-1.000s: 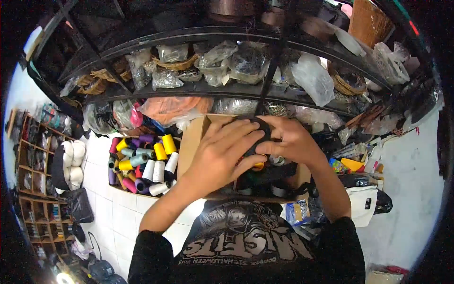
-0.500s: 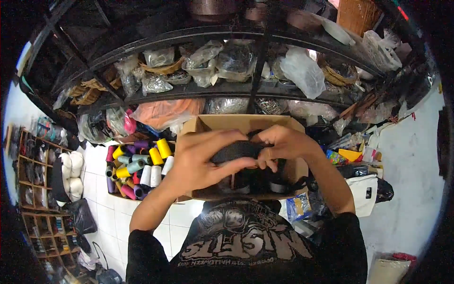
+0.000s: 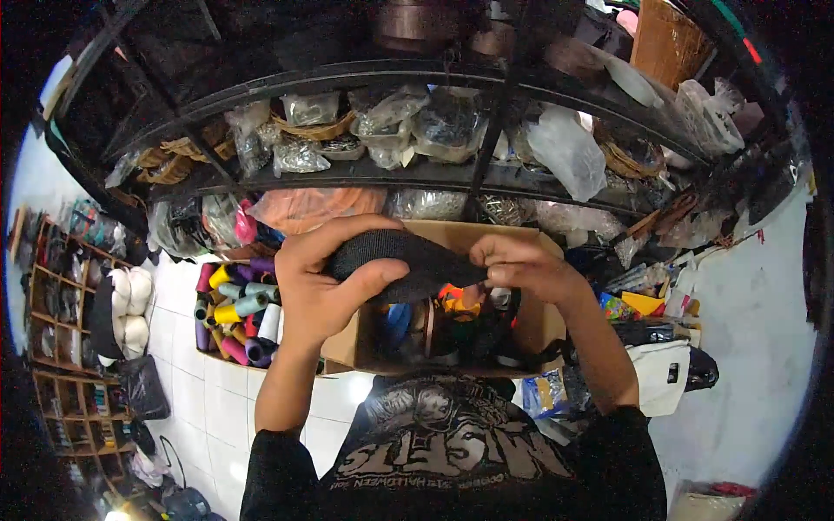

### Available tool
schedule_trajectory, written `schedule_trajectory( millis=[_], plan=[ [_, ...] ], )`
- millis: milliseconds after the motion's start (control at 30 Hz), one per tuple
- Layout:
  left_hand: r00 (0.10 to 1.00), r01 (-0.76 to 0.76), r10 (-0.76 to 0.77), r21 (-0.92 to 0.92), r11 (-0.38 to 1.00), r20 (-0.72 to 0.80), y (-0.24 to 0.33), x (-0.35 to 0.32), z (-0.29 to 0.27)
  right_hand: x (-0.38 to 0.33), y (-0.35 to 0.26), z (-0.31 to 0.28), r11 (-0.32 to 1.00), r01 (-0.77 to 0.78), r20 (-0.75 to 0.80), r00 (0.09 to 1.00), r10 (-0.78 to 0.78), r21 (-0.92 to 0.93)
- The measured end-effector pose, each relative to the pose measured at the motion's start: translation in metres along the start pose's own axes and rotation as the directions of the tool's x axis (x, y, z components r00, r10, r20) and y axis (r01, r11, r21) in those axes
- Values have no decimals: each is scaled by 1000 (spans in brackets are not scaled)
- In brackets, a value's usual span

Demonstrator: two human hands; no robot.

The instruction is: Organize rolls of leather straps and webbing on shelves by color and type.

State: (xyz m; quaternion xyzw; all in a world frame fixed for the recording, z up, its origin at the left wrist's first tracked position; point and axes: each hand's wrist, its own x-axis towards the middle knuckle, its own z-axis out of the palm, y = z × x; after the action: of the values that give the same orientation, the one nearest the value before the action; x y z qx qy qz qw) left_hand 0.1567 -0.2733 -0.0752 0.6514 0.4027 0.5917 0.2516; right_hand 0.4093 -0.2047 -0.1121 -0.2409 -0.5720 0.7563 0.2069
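Observation:
A roll of black webbing strap [image 3: 372,253] is gripped in my left hand [image 3: 306,282], thumb across its near side and fingers around its far side. My right hand [image 3: 534,271] pinches the strap's tapering end between thumb and fingers, pulled out to the right of the roll. Both hands are above an open cardboard box [image 3: 549,326]. Inside it lie dark strap rolls, something blue [image 3: 398,323] and a bright orange item [image 3: 460,300], partly hidden beneath the hands and webbing.
Left of the box stands a carton of colourful thread cones [image 3: 248,304]. Black shelving [image 3: 347,178] with bagged goods and baskets runs across the far side. A wooden compartment rack [image 3: 74,347] is at far left. Packets and a white bag [image 3: 658,373] are at right.
My left hand has moved left with the webbing roll, away from my right hand. A stretch of strap now spans between them, and the coloured items in the box show.

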Motion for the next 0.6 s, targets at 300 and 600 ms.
schedule_trajectory(
  millis=[300,600],
  plan=[
    [997,-34,31,34,999,75,-4,0,-1,6,34,-5,954,96,11,995,-97,-284],
    [996,79,-76,-75,994,46,-14,-5,2,4,60,14,998,-48,272,962,35,43]
  ],
)
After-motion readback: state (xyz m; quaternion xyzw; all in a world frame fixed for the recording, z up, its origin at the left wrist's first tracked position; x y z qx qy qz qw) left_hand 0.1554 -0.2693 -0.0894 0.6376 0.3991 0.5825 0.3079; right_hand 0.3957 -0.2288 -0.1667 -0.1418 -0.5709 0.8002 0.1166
